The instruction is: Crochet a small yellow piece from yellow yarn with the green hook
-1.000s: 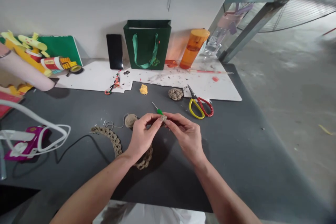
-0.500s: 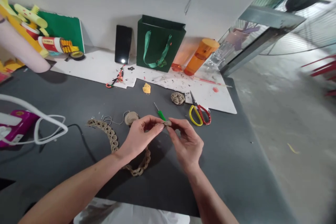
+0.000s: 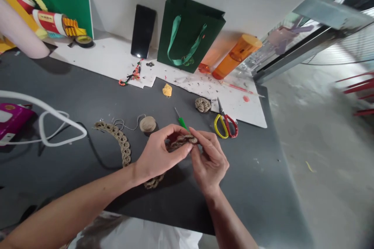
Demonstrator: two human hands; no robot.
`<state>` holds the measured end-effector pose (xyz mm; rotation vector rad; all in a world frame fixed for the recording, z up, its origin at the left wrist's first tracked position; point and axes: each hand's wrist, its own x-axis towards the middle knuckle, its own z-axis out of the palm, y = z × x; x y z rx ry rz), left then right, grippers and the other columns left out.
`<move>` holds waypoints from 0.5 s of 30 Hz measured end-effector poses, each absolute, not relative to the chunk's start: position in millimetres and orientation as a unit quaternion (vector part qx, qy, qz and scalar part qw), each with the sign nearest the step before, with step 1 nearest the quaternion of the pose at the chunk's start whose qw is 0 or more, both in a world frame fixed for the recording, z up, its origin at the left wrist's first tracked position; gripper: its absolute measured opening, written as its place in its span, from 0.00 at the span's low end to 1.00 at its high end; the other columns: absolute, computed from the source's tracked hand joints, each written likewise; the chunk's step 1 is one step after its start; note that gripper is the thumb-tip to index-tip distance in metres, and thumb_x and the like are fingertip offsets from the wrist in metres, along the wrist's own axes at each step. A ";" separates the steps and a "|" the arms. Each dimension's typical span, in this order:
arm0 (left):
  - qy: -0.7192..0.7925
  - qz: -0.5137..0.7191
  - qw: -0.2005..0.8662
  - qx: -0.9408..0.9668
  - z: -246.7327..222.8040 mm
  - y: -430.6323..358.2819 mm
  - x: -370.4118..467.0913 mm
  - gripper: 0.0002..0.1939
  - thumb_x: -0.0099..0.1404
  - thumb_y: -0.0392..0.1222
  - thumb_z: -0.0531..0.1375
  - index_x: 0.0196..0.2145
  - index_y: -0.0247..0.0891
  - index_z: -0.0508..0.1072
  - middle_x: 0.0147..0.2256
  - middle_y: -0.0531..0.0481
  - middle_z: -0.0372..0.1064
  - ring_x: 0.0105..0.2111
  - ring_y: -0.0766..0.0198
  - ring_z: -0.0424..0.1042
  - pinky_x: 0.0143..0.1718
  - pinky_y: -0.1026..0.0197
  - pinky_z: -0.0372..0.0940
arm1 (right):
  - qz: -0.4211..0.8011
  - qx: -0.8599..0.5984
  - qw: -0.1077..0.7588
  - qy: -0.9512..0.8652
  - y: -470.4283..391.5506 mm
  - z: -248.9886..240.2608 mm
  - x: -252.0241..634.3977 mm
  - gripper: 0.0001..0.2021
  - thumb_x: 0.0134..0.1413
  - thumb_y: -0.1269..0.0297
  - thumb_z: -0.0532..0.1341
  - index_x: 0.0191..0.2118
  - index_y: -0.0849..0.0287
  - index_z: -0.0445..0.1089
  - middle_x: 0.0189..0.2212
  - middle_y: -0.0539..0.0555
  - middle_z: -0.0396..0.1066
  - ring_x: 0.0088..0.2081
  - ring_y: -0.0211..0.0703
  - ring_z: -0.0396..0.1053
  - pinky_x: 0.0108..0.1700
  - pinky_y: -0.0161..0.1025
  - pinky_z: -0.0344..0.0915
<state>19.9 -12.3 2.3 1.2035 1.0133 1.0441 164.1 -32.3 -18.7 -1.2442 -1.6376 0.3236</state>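
Between my two hands is one end of a long brown crocheted strip (image 3: 124, 148) with a scalloped edge. My left hand (image 3: 162, 149) pinches it between thumb and fingers. My right hand (image 3: 209, 155) grips the very tip of the strip, fingertips almost meeting the left thumb. The rest of the strip passes under my left wrist and curves over the table to the left. Just beyond my fingers lies a green-handled crochet hook (image 3: 181, 121). A ball of brown yarn (image 3: 147, 124), its thread trailing left, rests behind my left hand.
Scissors (image 3: 226, 124) with yellow and red handles and a coiled brown crocheted piece (image 3: 202, 104) lie beyond my right hand. Against the wall stand a phone (image 3: 143, 31), a green paper bag (image 3: 189, 35) and an orange bottle (image 3: 236, 56). A white cable (image 3: 52, 111) loops at left.
The strip's end is turned and gathered between my fingers, so more of it shows above the left thumb. The view has shifted slightly; the things on the table stay put.
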 end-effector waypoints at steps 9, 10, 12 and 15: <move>0.450 0.459 0.559 0.523 -0.6 -11.3 19.5 0.08 0.62 0.39 0.61 0.39 0.37 0.77 0.35 0.47 0.78 0.35 0.62 0.74 0.40 0.60 0.69 | 0.067 -0.516 0.496 -0.695 -32.1 -23.3 161.5 0.24 0.62 0.76 0.59 0.57 0.40 0.73 0.38 0.52 0.77 0.37 0.43 0.76 0.39 0.41 0.77; 0.449 0.459 0.563 0.520 -0.7 -11.2 19.5 0.08 0.63 0.39 0.61 0.39 0.37 0.77 0.35 0.47 0.78 0.35 0.62 0.74 0.40 0.60 0.69 | 0.057 -0.513 0.494 -0.700 -32.1 -23.3 161.4 0.25 0.62 0.76 0.59 0.58 0.40 0.72 0.38 0.52 0.77 0.37 0.44 0.76 0.39 0.41 0.77; 0.446 0.458 0.577 0.509 -0.5 -11.8 20.1 0.08 0.62 0.40 0.61 0.39 0.37 0.78 0.36 0.47 0.78 0.36 0.61 0.74 0.41 0.60 0.69 | 0.034 -0.507 0.489 -0.709 -32.0 -23.5 161.3 0.28 0.62 0.77 0.59 0.61 0.38 0.69 0.37 0.53 0.75 0.36 0.43 0.75 0.38 0.41 0.77; 0.434 0.457 0.602 0.490 -0.1 -13.6 21.6 0.10 0.61 0.40 0.63 0.40 0.37 0.78 0.37 0.47 0.78 0.38 0.61 0.74 0.41 0.60 0.69 | 0.014 -0.502 0.490 -0.713 -31.4 -24.3 161.2 0.31 0.62 0.79 0.57 0.63 0.35 0.66 0.36 0.52 0.72 0.35 0.42 0.74 0.37 0.39 0.76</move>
